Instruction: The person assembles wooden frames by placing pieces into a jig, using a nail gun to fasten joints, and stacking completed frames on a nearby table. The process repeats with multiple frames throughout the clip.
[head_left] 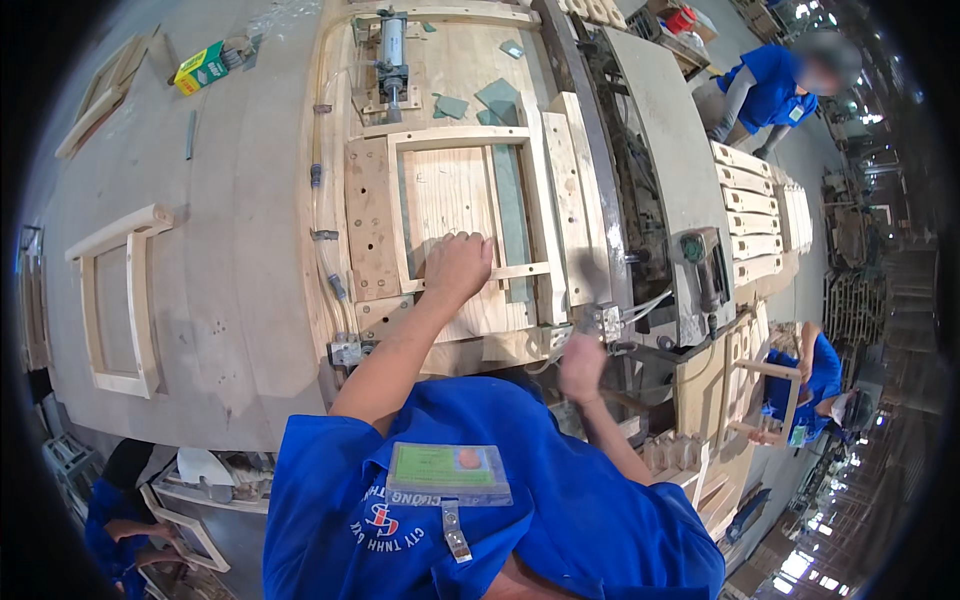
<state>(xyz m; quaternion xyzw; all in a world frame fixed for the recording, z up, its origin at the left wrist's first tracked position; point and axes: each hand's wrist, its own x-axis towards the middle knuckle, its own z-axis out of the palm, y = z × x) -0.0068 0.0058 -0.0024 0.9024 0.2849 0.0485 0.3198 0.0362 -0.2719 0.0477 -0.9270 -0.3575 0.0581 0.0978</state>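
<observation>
A pale wooden frame (537, 200) lies in a wooden jig (370, 215) on the bench in front of me. My left hand (460, 268) is closed over the frame's near crossrail, its fingers curled, with their undersides hidden. To the right, beside the jig's near corner, my right hand (582, 368) is raised and smeared by motion. Its fingers look wrapped round something. A dark blurred shape (592, 268) extends above that hand, too smeared to name. A small metal valve (606, 320) with pale hoses is close to it.
An air cylinder (393, 55) is fixed at the jig's far end, near green scraps (497, 95). Another wooden frame (140, 300) and a green-yellow box (203, 68) lie left. A power tool (704, 265) rests right, near stacked slats (750, 215). Co-workers occupy both sides.
</observation>
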